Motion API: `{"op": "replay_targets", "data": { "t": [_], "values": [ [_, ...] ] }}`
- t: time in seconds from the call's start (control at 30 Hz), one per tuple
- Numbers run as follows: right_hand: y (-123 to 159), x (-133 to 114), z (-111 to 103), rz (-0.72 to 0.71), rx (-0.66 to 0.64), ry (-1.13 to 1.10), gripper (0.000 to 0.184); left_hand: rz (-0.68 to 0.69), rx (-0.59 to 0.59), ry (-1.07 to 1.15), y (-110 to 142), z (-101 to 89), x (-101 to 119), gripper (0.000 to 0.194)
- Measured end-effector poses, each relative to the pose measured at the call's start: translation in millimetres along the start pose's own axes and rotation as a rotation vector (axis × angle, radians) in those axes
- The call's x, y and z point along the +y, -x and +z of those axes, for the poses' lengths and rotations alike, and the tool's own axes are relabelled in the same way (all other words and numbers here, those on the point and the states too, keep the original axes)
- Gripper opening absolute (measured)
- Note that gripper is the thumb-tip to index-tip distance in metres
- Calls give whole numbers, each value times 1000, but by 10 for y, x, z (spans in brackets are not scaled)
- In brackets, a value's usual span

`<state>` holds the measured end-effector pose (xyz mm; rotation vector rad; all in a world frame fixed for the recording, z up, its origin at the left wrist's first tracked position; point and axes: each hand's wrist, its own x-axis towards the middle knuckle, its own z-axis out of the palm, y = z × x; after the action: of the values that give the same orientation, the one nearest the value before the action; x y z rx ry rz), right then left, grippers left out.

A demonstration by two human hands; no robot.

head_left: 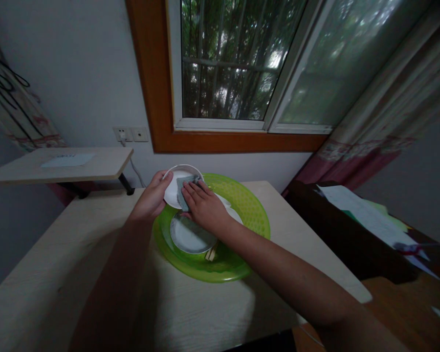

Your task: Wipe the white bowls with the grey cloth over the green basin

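Over a green basin (251,210), a left hand (154,193) grips a white dish (171,190) by its side while a right hand (207,205) lies flat on a grey-green cloth (182,196) against its inside.
Left fingers disappear behind the dish, the right hand and cloth cover much of its inside, and whether the right hand grips the cloth cannot be told; wooden sticks (210,253) show only in part beside a plate (191,235) in the basin. The dish is round, pale and tilted, its thin rim raised.
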<state>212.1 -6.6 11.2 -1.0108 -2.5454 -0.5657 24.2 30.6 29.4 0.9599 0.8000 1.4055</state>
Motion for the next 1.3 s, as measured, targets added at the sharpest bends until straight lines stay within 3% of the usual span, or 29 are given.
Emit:
{"op": "replay_targets", "data": {
  "t": [0.2,0.37,0.5,0.67,0.93,1.13,1.3],
  "values": [
    [2,-1,-15,-7,-12,3,66,58,66,14,-20,3,-33,40],
    [12,-36,-30,-99,8,-96,72,89,125,26,-28,9,-28,40],
    [13,-47,-36,-167,8,-219,76,86,100,19,-21,35,-56,41],
    [9,-50,-28,-139,-9,-251,70,95,91,23,-27,37,-75,43],
    [-12,2,-55,-8,30,-84,57,76,92,38,-29,5,-29,42],
    [22,19,11,-93,20,-134,60,100,100,22,-50,27,-96,42],
    [15,10,34,-121,28,-186,48,91,95,35,-33,56,-93,42]
  ]
}}
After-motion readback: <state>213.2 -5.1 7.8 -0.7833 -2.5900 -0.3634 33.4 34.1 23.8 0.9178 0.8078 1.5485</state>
